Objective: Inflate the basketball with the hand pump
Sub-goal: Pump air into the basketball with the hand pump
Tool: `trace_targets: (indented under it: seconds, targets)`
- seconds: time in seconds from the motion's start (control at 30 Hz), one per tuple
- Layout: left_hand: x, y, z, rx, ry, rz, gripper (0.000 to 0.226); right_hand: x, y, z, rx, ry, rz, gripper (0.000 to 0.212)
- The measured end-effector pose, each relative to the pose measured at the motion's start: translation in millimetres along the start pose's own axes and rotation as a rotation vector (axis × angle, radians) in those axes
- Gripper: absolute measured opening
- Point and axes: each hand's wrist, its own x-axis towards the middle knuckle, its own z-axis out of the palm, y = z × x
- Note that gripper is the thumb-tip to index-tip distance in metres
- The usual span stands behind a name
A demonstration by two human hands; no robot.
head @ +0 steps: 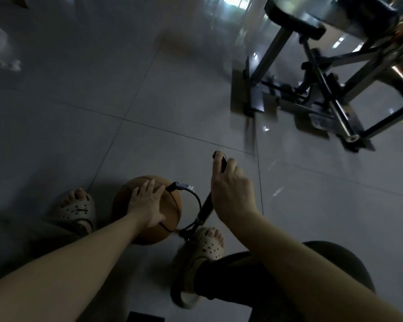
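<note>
My left hand (147, 205) lies flat on top of the basketball (122, 201), fingers (149, 185) straight and spread a little apart, pressing on the ball rather than curling round it. The basketball sits on the tiled floor (149, 101) between my feet, closer to my left sandal (77, 210) and just beside the toes of my right sandal (205, 247).

My right hand (230, 191) is up on the pump (205, 209), its fingers clamped round the dark handle (220, 160) at the top, with one end of the handle sticking out past my thumb. The pump's black barrel slants down from under that hand to the floor right at the toes of my right sandal. I cannot tell whether the sandal stands on the pump's base.

A thin black hose (197, 201) loops from the bottom of the pump, arcs up and over, and ends in a connector (179, 187) that meets the top of the basketball just beyond my left fingertips. The needle itself is too small and dark to make out.

My right leg wears dark trousers (242, 275). Further off, at the upper right, a metal frame (323, 77) with crossed bars stands on the glossy floor, well apart from the ball and pump. The light is dim, and the edges of the view are blurred.
</note>
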Motion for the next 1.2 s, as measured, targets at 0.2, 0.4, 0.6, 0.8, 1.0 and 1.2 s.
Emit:
trace_targets:
  seconds: [0.2,0.4,0.6,0.8,1.0,1.2]
  targets:
    - [5,5,-5,0.042,-0.067,-0.036,0.102,-16,-33,54,0.01,-0.035,-0.003,0.068]
    - [1,7,-4,0.005,0.016,-0.012,0.096,-22,-61,112,0.059,-0.097,0.035,0.063]
    - [0,6,-3,-0.042,0.027,-0.022,0.095,-9,-68,135,-0.006,-0.118,-0.008,0.058]
    - [-3,3,-6,-0.022,0.023,-0.022,0.094,-2,-54,104,0.077,-0.222,-0.043,0.072]
    - [-4,3,-7,-0.024,-0.023,-0.043,0.102,9,-2,25,0.226,-0.157,0.048,0.094]
    - [-7,6,-2,-0.011,0.018,-0.034,0.102,13,0,0,0.118,-0.092,0.121,0.097]
